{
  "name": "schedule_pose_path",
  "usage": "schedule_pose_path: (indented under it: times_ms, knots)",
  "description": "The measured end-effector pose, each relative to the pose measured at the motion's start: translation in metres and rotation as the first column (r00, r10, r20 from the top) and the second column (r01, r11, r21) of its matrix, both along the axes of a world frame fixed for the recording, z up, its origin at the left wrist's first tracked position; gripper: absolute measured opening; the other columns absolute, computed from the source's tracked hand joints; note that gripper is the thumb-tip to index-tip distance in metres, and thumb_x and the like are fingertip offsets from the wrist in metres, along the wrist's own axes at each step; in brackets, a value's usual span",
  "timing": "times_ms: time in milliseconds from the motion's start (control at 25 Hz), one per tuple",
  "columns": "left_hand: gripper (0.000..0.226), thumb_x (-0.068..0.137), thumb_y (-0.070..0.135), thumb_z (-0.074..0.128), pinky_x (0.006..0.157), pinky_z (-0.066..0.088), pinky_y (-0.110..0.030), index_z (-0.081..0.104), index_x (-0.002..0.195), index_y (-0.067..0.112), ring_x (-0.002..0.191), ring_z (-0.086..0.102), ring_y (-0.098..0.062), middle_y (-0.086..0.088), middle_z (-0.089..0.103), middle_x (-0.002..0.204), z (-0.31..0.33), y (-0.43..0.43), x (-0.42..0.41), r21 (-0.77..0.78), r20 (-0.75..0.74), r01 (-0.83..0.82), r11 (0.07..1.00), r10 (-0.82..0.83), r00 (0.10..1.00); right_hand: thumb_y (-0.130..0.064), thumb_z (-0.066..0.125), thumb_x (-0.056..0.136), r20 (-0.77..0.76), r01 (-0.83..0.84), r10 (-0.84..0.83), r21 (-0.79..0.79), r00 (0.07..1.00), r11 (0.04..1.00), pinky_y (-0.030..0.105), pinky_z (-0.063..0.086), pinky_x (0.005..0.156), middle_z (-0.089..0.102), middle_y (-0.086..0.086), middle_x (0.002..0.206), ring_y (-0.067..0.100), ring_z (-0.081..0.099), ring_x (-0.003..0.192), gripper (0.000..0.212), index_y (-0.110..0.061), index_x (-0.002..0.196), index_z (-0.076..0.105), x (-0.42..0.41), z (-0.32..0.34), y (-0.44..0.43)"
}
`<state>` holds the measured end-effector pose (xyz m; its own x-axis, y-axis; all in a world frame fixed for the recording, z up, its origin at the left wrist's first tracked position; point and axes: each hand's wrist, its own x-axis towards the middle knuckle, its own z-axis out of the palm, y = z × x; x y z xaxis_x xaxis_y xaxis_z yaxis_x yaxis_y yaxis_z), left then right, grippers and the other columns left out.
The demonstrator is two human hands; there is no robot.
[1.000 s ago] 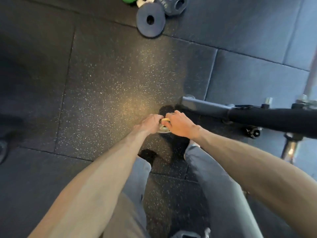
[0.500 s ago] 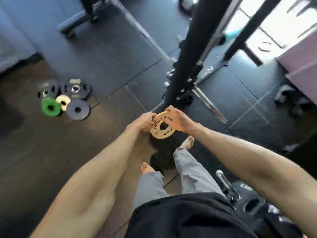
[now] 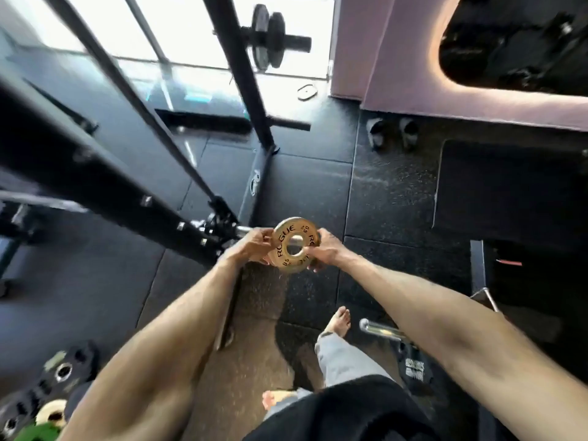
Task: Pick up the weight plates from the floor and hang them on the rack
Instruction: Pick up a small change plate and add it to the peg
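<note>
the small tan weight plate [image 3: 284, 249] reads "rogue" in black letters round its upper left face, with small "0.5" marks near the top and bottom. a second run of letters on the right is partly covered by fingers. the left hand [image 3: 251, 246] pinches the plate's left rim and the right hand [image 3: 327, 249] pinches its right rim, fingers curled round the edge. the plate is held in the air above the floor [image 3: 391, 202], its face tilted up toward the camera, just beside a chrome peg [image 3: 243, 230] low on the black rack [image 3: 95, 173].

the floor is dark speckled rubber tile with visible seams. more plates [image 3: 60, 374], among them a green one [image 3: 38, 432], lie at the lower left. a black item [image 3: 413, 370] at the lower right bears white writing too blurred to read. black plates [image 3: 269, 39] hang on a far upright against a bright window, and a pale mauve wall [image 3: 397, 58] stands at the right.
</note>
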<state>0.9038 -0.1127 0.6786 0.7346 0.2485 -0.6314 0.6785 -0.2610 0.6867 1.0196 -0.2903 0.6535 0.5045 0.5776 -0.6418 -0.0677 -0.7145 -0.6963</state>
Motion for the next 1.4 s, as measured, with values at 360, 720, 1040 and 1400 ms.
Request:
schedule_pose_path:
  times_ms: [360,720,1040,1400]
  knots:
    - [0.015,0.097,0.01,0.054,0.059,0.059,-0.036,0.05,0.11,0.017,0.064,0.069,-0.025,-0.012,0.068,0.086,0.004,0.001,0.193,0.08,0.014,0.081,0.993,-0.083,0.996,-0.026,0.062,0.093,0.157,0.138,-0.126,-0.064,0.979,0.988,0.043,0.056,0.083,0.061,0.015,0.117,0.031,0.064,0.097,0.049,-0.007,0.132,0.04,0.172,0.01,-0.002]
    - [0.015,0.099,0.015,0.052,0.063,0.059,-0.04,0.063,0.091,0.011,0.056,0.07,-0.018,-0.012,0.073,0.077,0.0,0.08,0.33,0.17,0.032,0.062,0.983,-0.068,0.997,-0.03,0.061,0.09,0.294,0.133,-0.107,-0.069,0.95,0.989,0.033,0.052,0.068,0.065,0.011,0.107,0.028,0.064,0.086,0.05,-0.012,0.131,0.039,0.308,0.019,0.081]
    - [0.015,0.1,0.023,0.057,0.045,0.054,-0.028,0.061,0.089,0.014,0.06,0.074,-0.027,-0.018,0.075,0.087,0.022,0.154,0.409,0.224,0.179,-0.012,0.974,-0.029,0.983,-0.022,0.055,0.098,0.331,0.124,-0.138,0.065,0.933,0.99,0.034,0.055,0.061,0.067,0.012,0.103,0.028,0.067,0.08,0.034,-0.015,0.125,0.037,0.397,0.038,0.158]
    - [0.022,0.099,0.032,0.056,0.062,0.059,-0.041,0.06,0.082,0.018,0.066,0.07,-0.027,-0.013,0.073,0.087,0.031,0.188,0.506,0.33,0.199,-0.332,0.884,0.279,0.94,-0.026,0.038,0.103,0.144,0.113,-0.135,0.153,0.98,0.982,0.035,0.044,0.079,0.065,0.02,0.116,0.035,0.063,0.101,0.027,-0.009,0.123,0.046,0.521,0.033,0.257]
